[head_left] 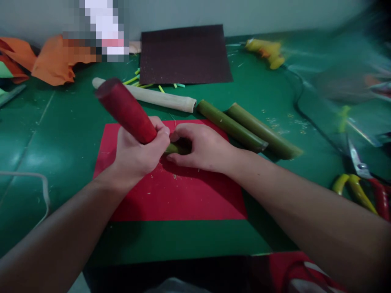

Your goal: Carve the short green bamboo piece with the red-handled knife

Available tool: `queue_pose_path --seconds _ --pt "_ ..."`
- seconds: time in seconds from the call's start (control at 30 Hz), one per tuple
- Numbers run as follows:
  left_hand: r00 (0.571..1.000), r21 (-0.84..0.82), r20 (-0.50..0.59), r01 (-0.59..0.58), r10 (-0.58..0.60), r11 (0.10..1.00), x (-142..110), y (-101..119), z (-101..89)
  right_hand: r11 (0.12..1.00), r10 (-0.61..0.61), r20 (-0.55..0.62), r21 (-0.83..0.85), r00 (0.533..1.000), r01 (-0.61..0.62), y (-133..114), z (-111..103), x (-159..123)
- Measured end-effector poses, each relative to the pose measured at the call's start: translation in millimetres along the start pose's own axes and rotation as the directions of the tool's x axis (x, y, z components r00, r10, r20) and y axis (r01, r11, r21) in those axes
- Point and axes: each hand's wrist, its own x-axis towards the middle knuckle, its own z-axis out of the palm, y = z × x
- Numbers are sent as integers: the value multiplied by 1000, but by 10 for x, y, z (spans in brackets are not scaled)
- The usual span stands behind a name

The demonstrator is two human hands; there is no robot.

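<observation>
My left hand (139,152) is closed around a dark red cylinder (125,110) that slants up and to the left. My right hand (201,148) is closed over a short green bamboo piece (174,148), pressing it down on a red sheet (177,191) that lies on the green table. The lower end of the red cylinder meets the green piece between my two hands. Small shavings are scattered on the red sheet.
Behind the red sheet lie a pale peeled stick (159,97) and two green bamboo tubes (250,130). A dark sandpaper sheet (185,55) sits farther back, with orange paper (51,61) at the far left. Scissors and pliers with yellow and red handles (363,183) lie at the right.
</observation>
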Motion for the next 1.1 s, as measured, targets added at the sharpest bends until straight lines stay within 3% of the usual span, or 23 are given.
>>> queue_pose_path --seconds 0.13,0.27,0.47,0.53,0.67,0.73,0.83,0.97,1.03,1.1 --pt "998 -11 -51 28 -28 1000 25 -14 12 1000 23 1 -1 1000 -23 -4 7 4" --pt "996 -77 62 71 -67 995 77 -5 -11 999 35 13 24 999 -36 -14 -2 2" --pt "989 19 147 24 -26 1000 76 0 -33 1000 14 -2 23 1000 -14 -2 3 8" --pt "994 25 111 19 -21 1000 60 -9 -19 1000 10 -9 23 1000 -10 -1 8 10" --pt "997 -8 -73 4 -5 1000 52 -31 11 1000 26 -8 0 1000 -26 -9 2 15" --pt "999 -27 -44 26 -27 999 70 -35 6 1000 28 -7 -3 1000 -28 -12 -3 17" --pt "995 -47 83 59 -55 997 100 -24 -25 1000 26 -9 7 1000 -26 -5 0 17" --pt "987 -6 148 61 -59 998 100 -5 -47 1000 14 -17 3 1000 -14 12 10 13" --pt "990 -1 133 53 -52 999 82 -8 -30 1000 14 -18 8 1000 -14 15 10 11" --pt "998 -7 52 33 -33 999 64 -17 -2 1000 16 -14 15 1000 -16 12 7 10"
